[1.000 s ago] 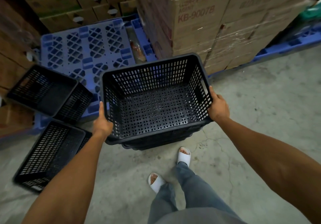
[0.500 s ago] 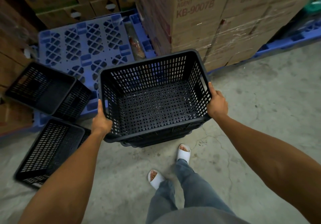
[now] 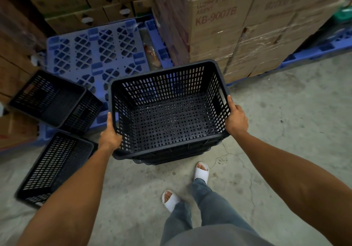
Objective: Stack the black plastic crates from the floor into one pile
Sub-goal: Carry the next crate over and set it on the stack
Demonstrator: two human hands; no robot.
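Observation:
A black perforated plastic crate (image 3: 167,112) sits on top of a nested pile in the middle of the view, with more crate rims showing just beneath it. My left hand (image 3: 109,137) grips its left rim, thumb along the outside. My right hand (image 3: 236,119) grips the right rim by the handle slot. Two more black crates lie at the left: one (image 3: 55,100) tilted against the blue pallet, the other (image 3: 55,166) tipped on the concrete floor below it.
A blue plastic pallet (image 3: 99,55) lies behind the crates. Shrink-wrapped cardboard boxes (image 3: 228,26) stand on another blue pallet (image 3: 320,51) at the right, more boxes at the back and left. My feet in white sandals (image 3: 202,172) stand on grey concrete just below the pile.
The held crate and both hands have shifted slightly left and up in view over the second. The grip on both rims is unchanged. The right foot has stepped a little forward.

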